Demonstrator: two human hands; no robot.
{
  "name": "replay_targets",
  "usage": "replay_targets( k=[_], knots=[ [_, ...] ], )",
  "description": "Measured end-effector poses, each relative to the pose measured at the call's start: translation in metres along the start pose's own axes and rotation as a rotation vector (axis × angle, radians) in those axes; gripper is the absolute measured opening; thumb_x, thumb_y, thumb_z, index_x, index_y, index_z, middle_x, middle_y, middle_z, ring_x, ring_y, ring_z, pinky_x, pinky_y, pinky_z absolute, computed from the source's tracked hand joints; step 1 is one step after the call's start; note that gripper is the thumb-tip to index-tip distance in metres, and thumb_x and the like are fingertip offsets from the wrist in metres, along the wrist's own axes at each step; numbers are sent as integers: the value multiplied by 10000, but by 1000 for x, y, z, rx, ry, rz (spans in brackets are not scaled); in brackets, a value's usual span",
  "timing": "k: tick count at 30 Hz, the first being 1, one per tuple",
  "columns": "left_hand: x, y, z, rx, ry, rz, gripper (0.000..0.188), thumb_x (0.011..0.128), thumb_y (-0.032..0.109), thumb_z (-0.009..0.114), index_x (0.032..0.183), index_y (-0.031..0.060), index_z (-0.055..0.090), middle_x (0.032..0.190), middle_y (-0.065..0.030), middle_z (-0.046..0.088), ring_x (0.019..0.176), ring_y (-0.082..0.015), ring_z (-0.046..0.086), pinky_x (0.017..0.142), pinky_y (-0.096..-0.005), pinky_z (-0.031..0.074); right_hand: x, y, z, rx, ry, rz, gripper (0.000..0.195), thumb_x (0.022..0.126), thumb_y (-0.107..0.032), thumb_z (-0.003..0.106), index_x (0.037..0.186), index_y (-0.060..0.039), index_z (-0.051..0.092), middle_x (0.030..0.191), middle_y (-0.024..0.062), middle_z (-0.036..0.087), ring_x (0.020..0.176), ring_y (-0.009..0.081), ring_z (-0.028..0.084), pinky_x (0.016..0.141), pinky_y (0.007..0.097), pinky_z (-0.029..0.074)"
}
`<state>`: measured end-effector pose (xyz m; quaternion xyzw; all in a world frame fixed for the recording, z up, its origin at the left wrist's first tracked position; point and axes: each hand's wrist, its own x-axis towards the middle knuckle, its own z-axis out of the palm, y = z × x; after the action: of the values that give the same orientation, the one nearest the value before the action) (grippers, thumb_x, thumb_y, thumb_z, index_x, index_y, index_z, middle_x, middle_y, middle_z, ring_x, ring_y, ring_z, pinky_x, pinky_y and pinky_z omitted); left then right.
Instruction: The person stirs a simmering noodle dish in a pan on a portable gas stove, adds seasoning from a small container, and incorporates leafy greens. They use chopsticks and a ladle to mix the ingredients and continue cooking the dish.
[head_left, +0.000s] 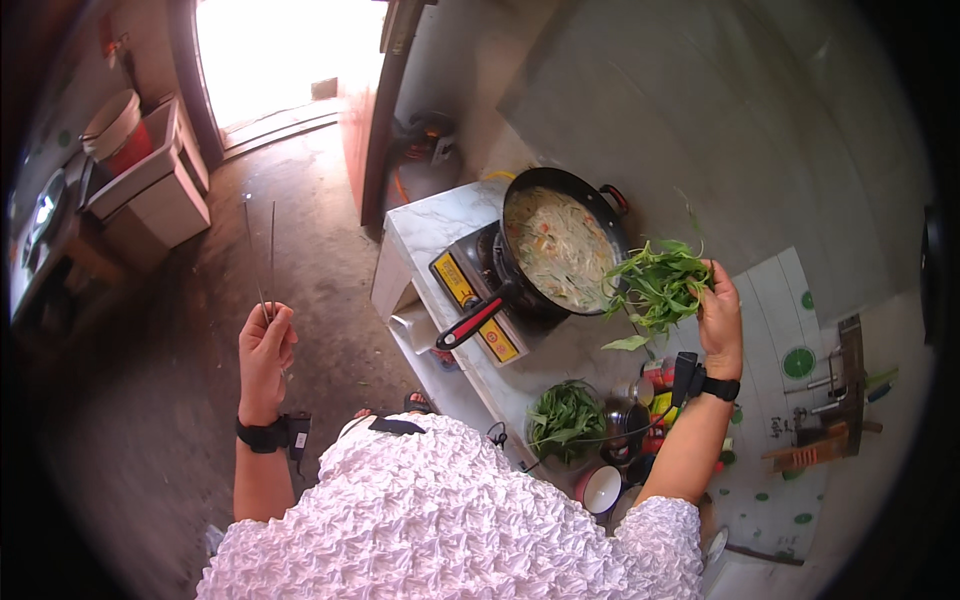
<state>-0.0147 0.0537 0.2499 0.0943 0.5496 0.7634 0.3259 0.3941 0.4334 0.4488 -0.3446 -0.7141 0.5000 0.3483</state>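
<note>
My left hand (264, 352) is raised over the floor side, gripping a pair of thin chopsticks (259, 262) whose tips point away from me and stand apart. In my right hand (720, 307) is a bunch of leafy greens (664, 289), held at the right rim of a black wok (517, 184). Some leaves overlap that rim. The wok holds a pale soup-like dish (562, 247) with green strips and orange bits. It sits on a gas stove (480, 300), its black-and-red handle (472, 321) towards me. More leafy greens (568, 420) lie in a heap on the counter nearer me.
The marble-patterned counter (442, 206) also carries jars, bottles and a bowl (600, 489). A knife rack (847, 390) hangs on the right wall. Behind the counter stands a gas cylinder (427, 169). An open door (375, 127) and a sink with a bucket (116, 127) are further off.
</note>
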Motion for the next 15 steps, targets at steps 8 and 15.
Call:
replay_targets(
  k=[8, 15],
  knots=[
    [7, -8, 55, 51, -256, -110, 88, 979, 191, 615, 955, 112, 585, 680, 56, 527, 490, 12, 355, 415, -171, 239, -88, -8, -5, -103, 185, 86, 205, 905, 64, 555, 1089, -18, 594, 1022, -1, 624, 935, 66, 568, 834, 215, 463],
    [5, -19, 96, 153, -443, -210, 97, 986, 189, 596, 958, 97, 584, 680, 50, 531, 495, 8, 365, 431, -169, 256, -172, 44, -28, -319, 284, 33, 247, 860, 102, 555, 1067, -24, 601, 1176, 41, 608, 1100, 132, 550, 998, 269, 405]
  ],
)
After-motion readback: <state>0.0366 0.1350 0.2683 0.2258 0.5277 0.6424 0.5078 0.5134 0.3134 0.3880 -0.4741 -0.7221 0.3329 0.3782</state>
